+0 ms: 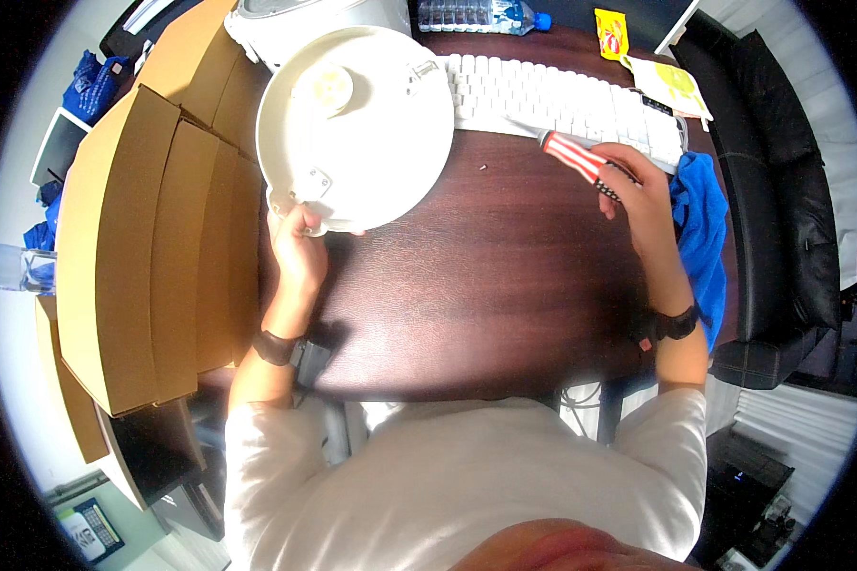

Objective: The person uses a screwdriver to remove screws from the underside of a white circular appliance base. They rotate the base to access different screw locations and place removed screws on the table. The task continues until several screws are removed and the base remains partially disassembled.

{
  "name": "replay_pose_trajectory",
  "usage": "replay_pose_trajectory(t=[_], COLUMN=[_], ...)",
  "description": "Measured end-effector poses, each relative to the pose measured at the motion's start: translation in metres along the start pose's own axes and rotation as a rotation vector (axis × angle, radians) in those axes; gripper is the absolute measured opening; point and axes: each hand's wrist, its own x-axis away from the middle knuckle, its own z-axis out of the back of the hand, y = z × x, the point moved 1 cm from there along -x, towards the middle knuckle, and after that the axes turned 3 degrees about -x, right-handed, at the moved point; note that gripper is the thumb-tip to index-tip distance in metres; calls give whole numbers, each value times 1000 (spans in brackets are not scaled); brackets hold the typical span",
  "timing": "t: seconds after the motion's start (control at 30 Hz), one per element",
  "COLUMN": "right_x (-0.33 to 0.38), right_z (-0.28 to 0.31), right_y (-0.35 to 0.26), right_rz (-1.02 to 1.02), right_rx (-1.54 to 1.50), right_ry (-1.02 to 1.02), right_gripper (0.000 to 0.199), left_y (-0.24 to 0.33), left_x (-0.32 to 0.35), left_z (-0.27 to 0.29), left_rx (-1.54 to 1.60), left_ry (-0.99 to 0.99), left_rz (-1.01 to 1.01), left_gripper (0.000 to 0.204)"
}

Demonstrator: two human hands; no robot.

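Observation:
My left hand (300,249) grips the near edge of a round white shallow cover (400,176), its thumb on top. The cover is tilted, with a round raised ring (330,90) on its inner face and a small metal plate (320,182) near my thumb. To the right, my right hand (635,181) is closed around the striped red, white and black handle of a screwdriver (573,156). The shaft points left, over the near edge of a white keyboard (552,95), apart from the cover. A tiny screw-like piece (483,167) lies on the dark wooden table (457,285) between my hands.
Cardboard boxes (129,238) crowd the left side. A white appliance (305,21) and a water bottle (481,15) stand at the back. Small yellow packets (611,34) lie at the far right. A blue cloth (700,228) hangs by my right forearm, near a black sofa (781,190).

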Motion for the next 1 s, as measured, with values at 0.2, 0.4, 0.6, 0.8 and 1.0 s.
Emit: replay_pose_trajectory(t=[0.2,0.4,0.6,0.8,1.0], right_x=[-22,-32,-24,-22,-23], right_z=[9,12,1,7,19], right_y=[31,42,32,30,22], right_rz=[-82,189,342,377,302], right_rx=[50,371,715,731,706], right_ry=[-151,-243,-266,-347,-570], right_gripper=[21,25,28,29,32], left_y=[-3,-8,-7,-6,-9], left_x=[0,1,3,2,2], left_z=[5,13,4,3,7], left_rx=[-43,-121,-85,-92,-79], left_ry=[21,-34,52,36,25], left_rz=[3,80,8,16,31], left_gripper=[36,51,26,26,28])
